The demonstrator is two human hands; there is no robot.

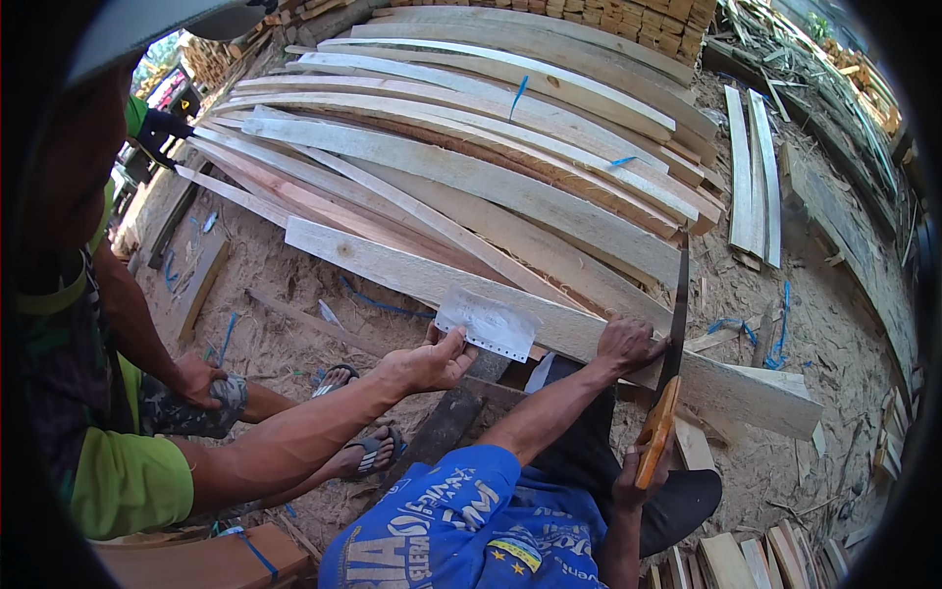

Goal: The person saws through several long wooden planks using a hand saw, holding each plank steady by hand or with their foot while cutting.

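A long pale board [383, 263] slants across in front of me, its right end [751, 398] nearest my knee. My left hand [630, 346] is closed over the board's edge, just left of the saw. In my right hand [638, 481] is a handsaw's wooden handle [659, 427]; the dark blade [679, 304] points away and crosses the board. Whether its teeth are in a cut cannot be seen. From the left, a co-worker's hand [432, 365] holds a white sheet with a row of dark marks along its edge [488, 324] against the board.
Beyond lies a broad stack of long planks [471, 177]. Two narrow boards [752, 177] lie at the far right, with blue strapping [775, 339] on the dirt nearby. The co-worker's sandalled foot [368, 454] is at my left. Cut pieces [726, 564] stand at the lower right.
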